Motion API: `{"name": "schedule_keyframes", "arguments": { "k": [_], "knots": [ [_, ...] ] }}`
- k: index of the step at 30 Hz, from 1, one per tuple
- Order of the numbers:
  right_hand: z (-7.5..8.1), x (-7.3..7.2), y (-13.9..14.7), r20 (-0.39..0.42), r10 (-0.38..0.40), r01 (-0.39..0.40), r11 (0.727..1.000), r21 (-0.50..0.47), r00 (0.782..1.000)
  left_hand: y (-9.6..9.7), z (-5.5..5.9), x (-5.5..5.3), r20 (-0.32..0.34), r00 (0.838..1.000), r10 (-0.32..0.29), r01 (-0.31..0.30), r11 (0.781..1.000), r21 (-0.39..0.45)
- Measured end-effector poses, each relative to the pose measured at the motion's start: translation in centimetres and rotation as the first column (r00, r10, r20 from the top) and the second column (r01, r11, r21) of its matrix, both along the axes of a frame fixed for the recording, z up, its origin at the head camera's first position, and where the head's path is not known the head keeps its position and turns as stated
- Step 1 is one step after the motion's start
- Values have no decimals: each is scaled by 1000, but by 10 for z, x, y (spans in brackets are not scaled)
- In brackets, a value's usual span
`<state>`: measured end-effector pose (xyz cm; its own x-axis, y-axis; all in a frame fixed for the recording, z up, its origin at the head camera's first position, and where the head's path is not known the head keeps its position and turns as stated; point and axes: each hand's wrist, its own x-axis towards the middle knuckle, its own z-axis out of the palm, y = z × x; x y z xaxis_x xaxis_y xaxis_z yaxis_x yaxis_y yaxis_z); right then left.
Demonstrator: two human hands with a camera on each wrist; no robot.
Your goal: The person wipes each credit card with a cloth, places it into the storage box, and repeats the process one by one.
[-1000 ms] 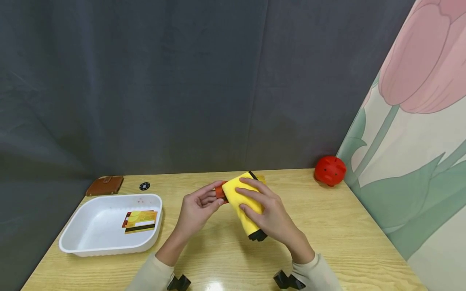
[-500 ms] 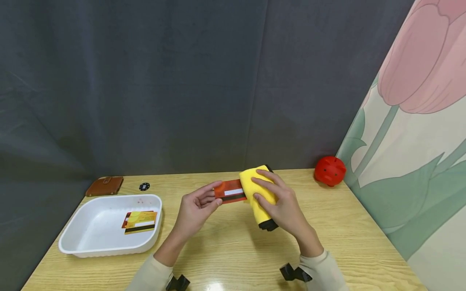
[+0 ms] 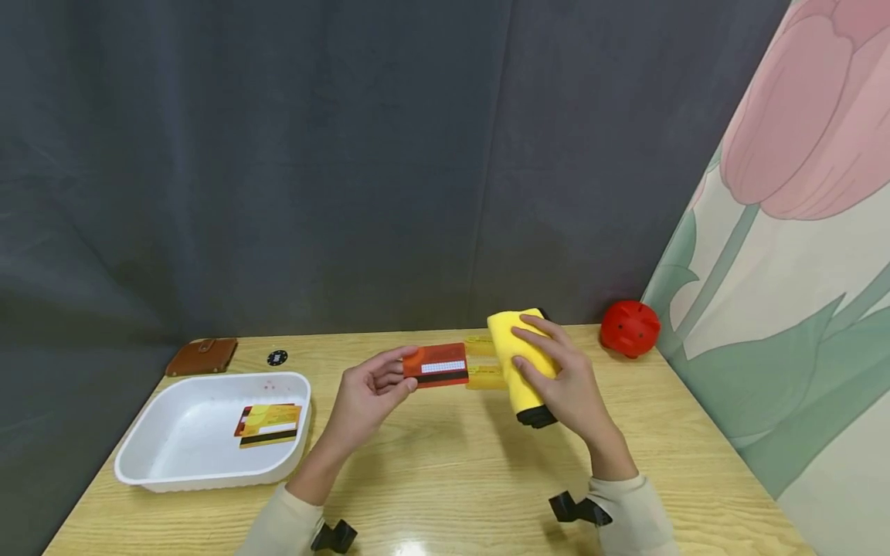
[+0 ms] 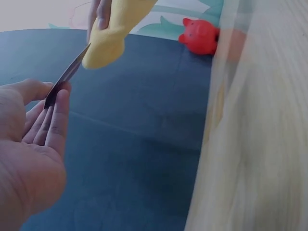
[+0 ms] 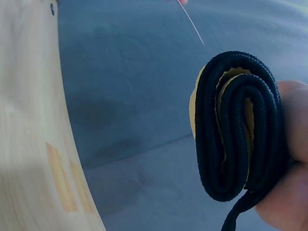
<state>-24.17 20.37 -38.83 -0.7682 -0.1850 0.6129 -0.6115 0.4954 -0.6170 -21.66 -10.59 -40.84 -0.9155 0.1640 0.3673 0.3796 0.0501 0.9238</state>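
My left hand (image 3: 368, 398) pinches the left end of a red card (image 3: 436, 365) between thumb and fingers, holding it above the table. The card's back faces me, with a white strip and a dark stripe. To its right, my right hand (image 3: 563, 374) grips a folded yellow cloth (image 3: 518, 363) with black edging. The cloth is now apart from the card in the head view. Its rolled layers and black edge (image 5: 240, 125) fill the right wrist view. Seen edge-on in the left wrist view, the card (image 4: 67, 74) points toward the cloth (image 4: 108, 43).
Yellow cards (image 3: 484, 378) lie on the wooden table (image 3: 431, 479) behind the red one. At left stands a white tray (image 3: 188, 463) with several cards (image 3: 271, 421). A brown wallet (image 3: 202, 357), a black chip (image 3: 276, 357) and a red piggy bank (image 3: 630, 329) are near the back edge.
The right hand and cloth have slid rightward off the red card, uncovering its full face and the yellow cards behind. The left hand keeps its pinch and has shifted slightly left.
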Motion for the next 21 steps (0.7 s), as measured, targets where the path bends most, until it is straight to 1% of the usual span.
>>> {"name": "schedule_keyframes", "arguments": {
  "k": [4, 6, 8, 10, 13, 17, 21],
  "knots": [
    [4, 0, 7, 4, -21, 21, 999, -27, 1000, -18, 0, 5, -4, 1000, 12, -12, 998, -64],
    [7, 0, 11, -12, -34, 33, 999, -33, 999, -30, -2, 8, -15, 1000, 19, -20, 995, -97],
    [8, -1, 14, -21, -49, 48, 998, -38, 999, -44, -4, 11, -31, 999, 37, -41, 991, -125],
    [8, -1, 17, -23, -59, 58, 997, -43, 998, -58, -6, 14, -48, 996, 72, -78, 987, -143],
    [8, -1, 20, 1, -65, 65, 997, -45, 998, -80, -6, 19, -71, 987, 141, -151, 975, -165],
    [7, -1, 21, 31, -65, 66, 997, -41, 997, -106, -5, 25, -90, 971, 223, -237, 949, -209],
    [6, -1, 22, 9, -61, 61, 998, -30, 998, -131, -4, 31, -102, 953, 286, -303, 921, -244]
  ]
}}
